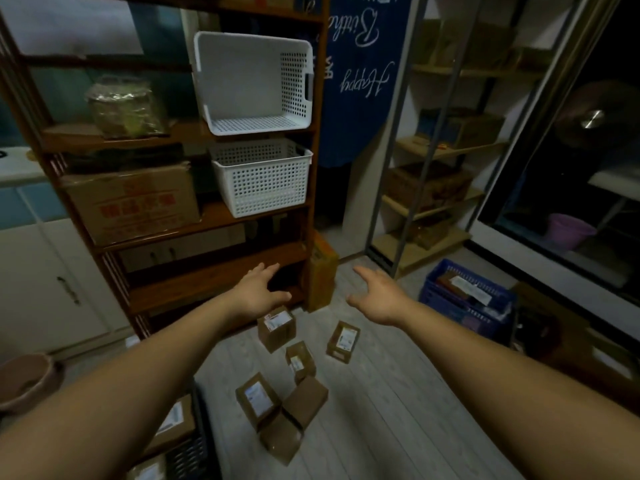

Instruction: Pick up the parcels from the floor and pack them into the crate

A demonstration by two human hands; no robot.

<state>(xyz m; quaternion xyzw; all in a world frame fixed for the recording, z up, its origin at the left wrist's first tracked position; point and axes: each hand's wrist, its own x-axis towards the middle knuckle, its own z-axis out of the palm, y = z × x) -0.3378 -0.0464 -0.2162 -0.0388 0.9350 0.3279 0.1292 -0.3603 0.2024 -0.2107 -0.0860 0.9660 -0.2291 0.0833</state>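
Observation:
Several small brown cardboard parcels with white labels lie on the grey plank floor: one nearest the shelf [277, 327], one to its right [343, 341], a small one between them [300, 362], and a cluster lower down [258, 400]. A dark crate [188, 455] at the bottom left holds labelled parcels [171, 420]. My left hand [258, 292] reaches forward above the nearest parcel, fingers spread, holding nothing. My right hand [377, 296] is stretched out too, fingers straight and empty.
A wooden shelf unit [214, 275] stands ahead with two white baskets [263, 178] and a cardboard box [131, 202]. An orange box [322, 275] leans by its corner. A blue crate with items [464, 296] sits at right. A brown pot [24, 379] is at left.

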